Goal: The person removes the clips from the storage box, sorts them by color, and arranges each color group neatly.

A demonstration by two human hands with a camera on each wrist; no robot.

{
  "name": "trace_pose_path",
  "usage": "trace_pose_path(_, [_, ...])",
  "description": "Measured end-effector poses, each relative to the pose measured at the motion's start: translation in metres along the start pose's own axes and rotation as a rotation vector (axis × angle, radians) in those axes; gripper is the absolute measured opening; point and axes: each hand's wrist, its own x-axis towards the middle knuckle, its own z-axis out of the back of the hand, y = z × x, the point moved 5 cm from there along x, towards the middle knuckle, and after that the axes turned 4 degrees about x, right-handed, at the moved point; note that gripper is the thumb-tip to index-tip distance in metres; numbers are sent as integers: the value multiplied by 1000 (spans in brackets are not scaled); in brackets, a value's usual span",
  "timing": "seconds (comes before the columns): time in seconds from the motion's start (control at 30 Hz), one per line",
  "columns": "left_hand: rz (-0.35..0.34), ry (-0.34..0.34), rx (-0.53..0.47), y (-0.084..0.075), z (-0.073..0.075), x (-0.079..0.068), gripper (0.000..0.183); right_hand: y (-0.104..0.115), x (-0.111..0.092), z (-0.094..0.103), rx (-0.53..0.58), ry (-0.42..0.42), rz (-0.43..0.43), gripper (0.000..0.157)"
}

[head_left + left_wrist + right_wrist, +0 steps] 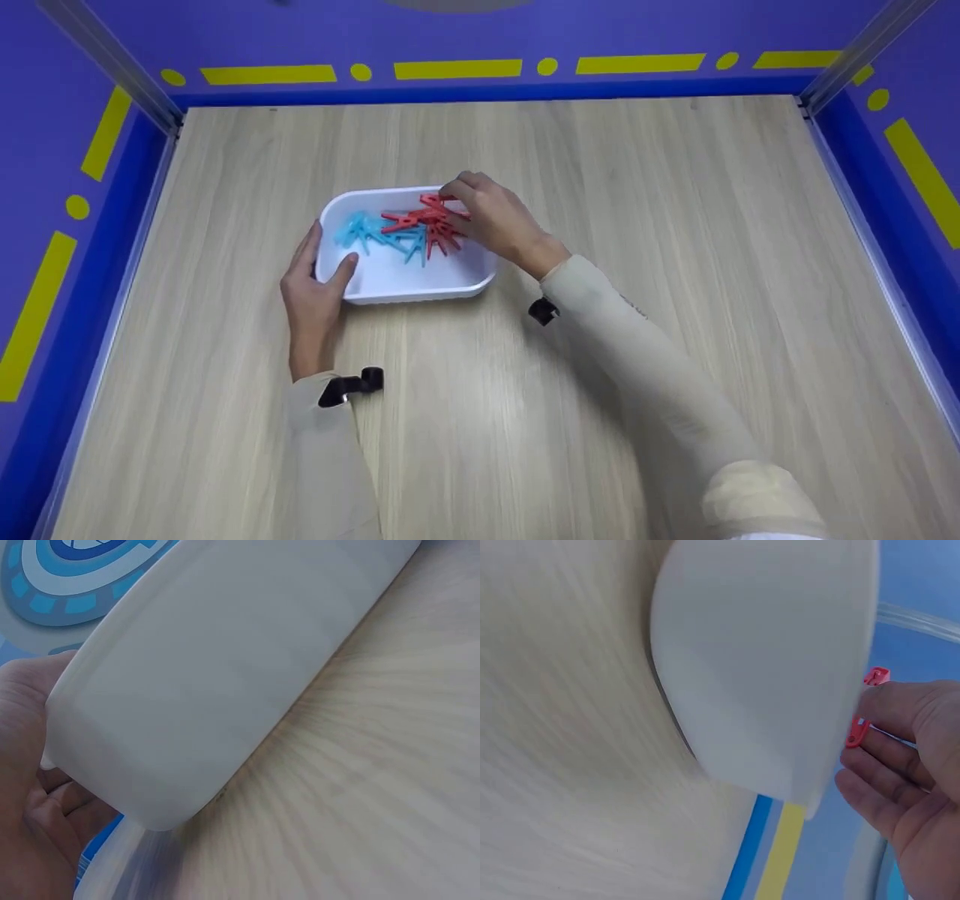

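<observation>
A white plastic tub (397, 279) stands on the table, holding a heap of red clothespins (433, 217) towards its right and light-blue clothespins (367, 229) towards its left. My left hand (313, 296) grips the tub's left end, thumb over the rim and fingers along the outer wall. Over the right end of the tub is my right hand (491, 217). In the right wrist view a red clothespin (856, 732) is pinched between its thumb and fingers, just above the rim. The tub's wall (187, 690) fills much of the left wrist view and hides its contents there.
The wood-grain table (675, 247) extends around the tub on all sides. Blue-purple panels (465, 37) with yellow dashes and dots border it at the back and both sides. Black wrist cameras (543, 310) sit on both beige sleeves (645, 352).
</observation>
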Motion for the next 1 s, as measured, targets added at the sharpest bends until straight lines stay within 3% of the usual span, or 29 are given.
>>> trace_pose_path(0.23, [36, -12, 1, 0, 2, -3, 71, -16, -13, 23, 119, -146, -24, 33])
trace_pose_path(0.5, [35, -3, -19, -1, -2, 0, 70, -42, -23, 42, 154, -291, -108, 31])
trace_pose_path(0.73, [51, -3, 0, 1, -1, -1, 70, -75, -30, 44, 178, -361, -226, 30])
trace_pose_path(1.0, [62, 1, 0, 2, -1, 0, 70, -111, -44, 41, 205, -383, -424, 28])
